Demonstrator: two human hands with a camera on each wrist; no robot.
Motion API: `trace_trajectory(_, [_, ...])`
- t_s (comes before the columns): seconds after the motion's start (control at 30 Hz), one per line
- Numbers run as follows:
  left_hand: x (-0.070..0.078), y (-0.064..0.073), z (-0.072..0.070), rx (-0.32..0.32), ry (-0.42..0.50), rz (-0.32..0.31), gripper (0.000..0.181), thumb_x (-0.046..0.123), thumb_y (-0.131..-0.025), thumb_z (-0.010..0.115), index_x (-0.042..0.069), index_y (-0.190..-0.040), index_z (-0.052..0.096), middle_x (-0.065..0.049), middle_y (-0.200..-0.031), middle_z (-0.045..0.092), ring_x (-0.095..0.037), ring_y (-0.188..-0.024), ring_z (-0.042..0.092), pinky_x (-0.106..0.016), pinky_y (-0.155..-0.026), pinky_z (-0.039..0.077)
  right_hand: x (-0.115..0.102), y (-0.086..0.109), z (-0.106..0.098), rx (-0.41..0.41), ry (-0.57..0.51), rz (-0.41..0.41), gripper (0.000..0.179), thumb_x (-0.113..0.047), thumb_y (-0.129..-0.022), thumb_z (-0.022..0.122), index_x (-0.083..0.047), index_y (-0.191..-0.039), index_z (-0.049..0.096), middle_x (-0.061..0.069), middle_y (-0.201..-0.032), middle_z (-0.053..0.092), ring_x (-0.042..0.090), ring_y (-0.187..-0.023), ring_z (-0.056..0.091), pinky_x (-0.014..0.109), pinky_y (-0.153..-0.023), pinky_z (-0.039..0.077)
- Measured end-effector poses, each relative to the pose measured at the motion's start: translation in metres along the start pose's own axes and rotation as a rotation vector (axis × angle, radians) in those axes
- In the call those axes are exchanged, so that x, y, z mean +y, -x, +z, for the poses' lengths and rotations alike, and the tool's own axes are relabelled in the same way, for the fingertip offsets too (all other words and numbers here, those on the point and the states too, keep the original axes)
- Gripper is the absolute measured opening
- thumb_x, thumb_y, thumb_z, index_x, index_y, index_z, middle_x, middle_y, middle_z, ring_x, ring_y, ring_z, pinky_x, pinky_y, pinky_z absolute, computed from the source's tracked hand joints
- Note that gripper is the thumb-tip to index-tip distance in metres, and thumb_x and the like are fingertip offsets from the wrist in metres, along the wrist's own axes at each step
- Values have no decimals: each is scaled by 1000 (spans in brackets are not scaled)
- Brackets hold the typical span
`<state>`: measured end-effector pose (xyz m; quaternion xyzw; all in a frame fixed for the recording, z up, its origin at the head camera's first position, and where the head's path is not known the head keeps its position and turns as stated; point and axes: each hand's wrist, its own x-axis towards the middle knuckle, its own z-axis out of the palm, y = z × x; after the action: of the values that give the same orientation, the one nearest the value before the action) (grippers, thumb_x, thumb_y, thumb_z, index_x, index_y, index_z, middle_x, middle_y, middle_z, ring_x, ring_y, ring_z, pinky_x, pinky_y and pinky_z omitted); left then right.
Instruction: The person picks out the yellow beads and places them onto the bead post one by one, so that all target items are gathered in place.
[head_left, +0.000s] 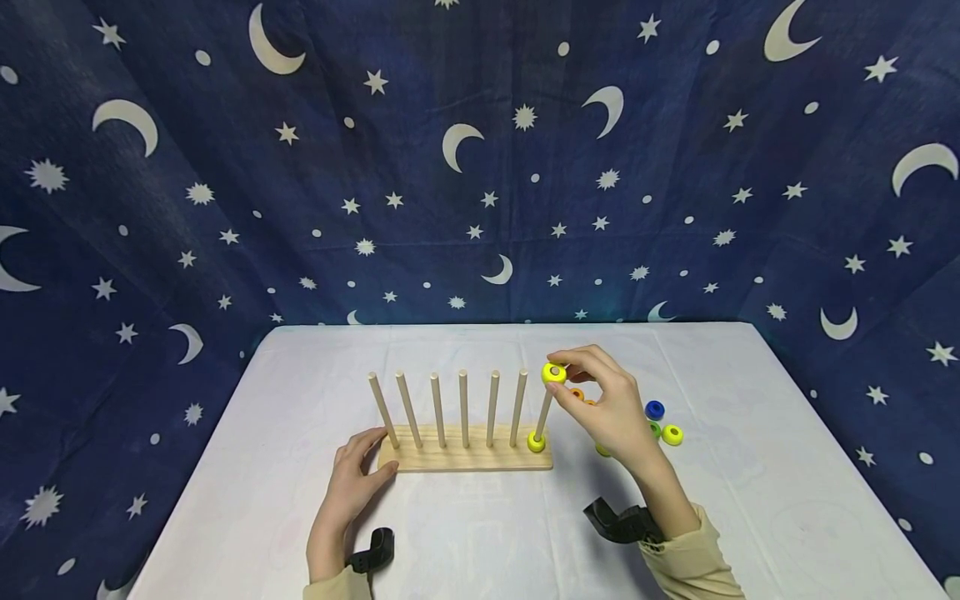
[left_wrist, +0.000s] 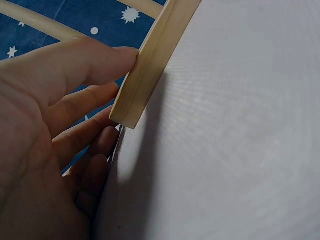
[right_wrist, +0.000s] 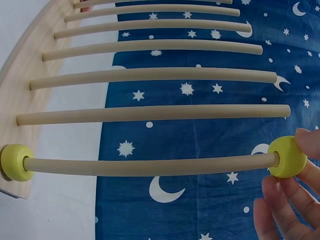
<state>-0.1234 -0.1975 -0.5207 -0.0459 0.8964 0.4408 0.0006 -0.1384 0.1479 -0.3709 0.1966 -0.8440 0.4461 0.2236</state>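
Note:
A wooden peg rack (head_left: 465, 458) with several upright pegs stands on the table. My left hand (head_left: 354, 477) grips its left end, thumb at the front edge and fingers behind, as the left wrist view also shows. A yellow bead (head_left: 536, 442) sits at the foot of the rightmost peg (right_wrist: 150, 167). Between thumb and fingers my right hand (head_left: 609, 405) pinches another yellow bead (right_wrist: 287, 156), which is fitted over the tip of that same peg. The other pegs bear no beads.
Right of the rack, partly behind my right hand, lie loose beads: a blue bead (head_left: 655, 410), a yellow bead (head_left: 672, 435), a green bead (head_left: 655, 429) and an orange bead (head_left: 577, 394). A dark star-patterned cloth (head_left: 480, 167) hangs behind the white table (head_left: 465, 533).

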Motion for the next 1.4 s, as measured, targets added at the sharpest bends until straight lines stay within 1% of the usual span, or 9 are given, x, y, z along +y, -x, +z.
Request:
trace_trajectory(0.27, [0,-1,0,-5,-1,-3,56,14,-82,72,10,-135,54,-14,-143,47,-32,-130,35,-57,-108,31,1,1,1,0,-7,-4,33,-7,-80,75,-14,-112,69,-2,-102,66,8,-86,57,19,-80,51])
trace_trajectory(0.47, [1,0,-1,-6,3,-9,56,15,-82,72,10,-135,54,-14,-144,47,-32,-132,34,-58,-109,30,2,3,1,1,-2,17,33,-7,-80,76,-16,-111,69,-4,-101,66,7,-86,58,20,-79,51])
trace_trajectory(0.63, [2,0,-1,-7,9,-13,56,14,-82,72,10,-135,53,-14,-144,46,-32,-131,34,-58,-109,29,4,3,1,8,-15,16,33,-5,-79,76,-15,-111,70,-3,-100,67,10,-86,60,22,-78,52])
trace_trajectory(0.8, [2,0,0,13,7,-2,56,14,-81,73,9,-134,54,-15,-143,47,-33,-129,35,-60,-107,31,7,4,2,17,-29,4,33,-5,-79,76,-15,-110,70,-3,-100,67,12,-86,61,22,-77,52])
trace_trajectory(0.87, [1,0,1,27,0,9,56,14,-80,73,9,-133,55,-15,-142,48,-32,-128,37,-60,-106,32,7,5,1,13,-21,6,32,-5,-80,76,-15,-110,70,-3,-100,67,12,-86,61,22,-77,52])
trace_trajectory(1.0, [0,0,1,33,-9,19,56,14,-80,73,9,-132,55,-15,-141,49,-32,-127,37,-60,-105,33,9,7,1,-4,3,21,31,-8,-81,75,-14,-110,69,-2,-100,67,11,-87,61,24,-77,52])
trace_trajectory(1.17, [-1,-1,1,-2,1,0,57,14,-82,72,10,-135,53,-13,-143,47,-32,-131,34,-58,-108,30,14,9,-1,-15,26,21,29,-8,-81,75,-14,-109,69,-2,-99,67,12,-87,62,29,-77,53])
trace_trajectory(1.33, [-1,-2,0,-13,0,-10,57,15,-82,72,11,-136,52,-12,-144,46,-31,-131,33,-58,-109,29,19,13,-4,-33,39,32,29,-6,-80,75,-13,-108,69,-4,-99,67,12,-86,62,23,-76,52])
trace_trajectory(1.4, [-1,-2,0,-13,-4,-9,58,15,-82,72,11,-136,52,-13,-144,46,-31,-131,33,-58,-109,29,21,15,-6,-48,51,53,30,-8,-80,75,-13,-109,69,-6,-100,67,12,-88,62,21,-71,50])
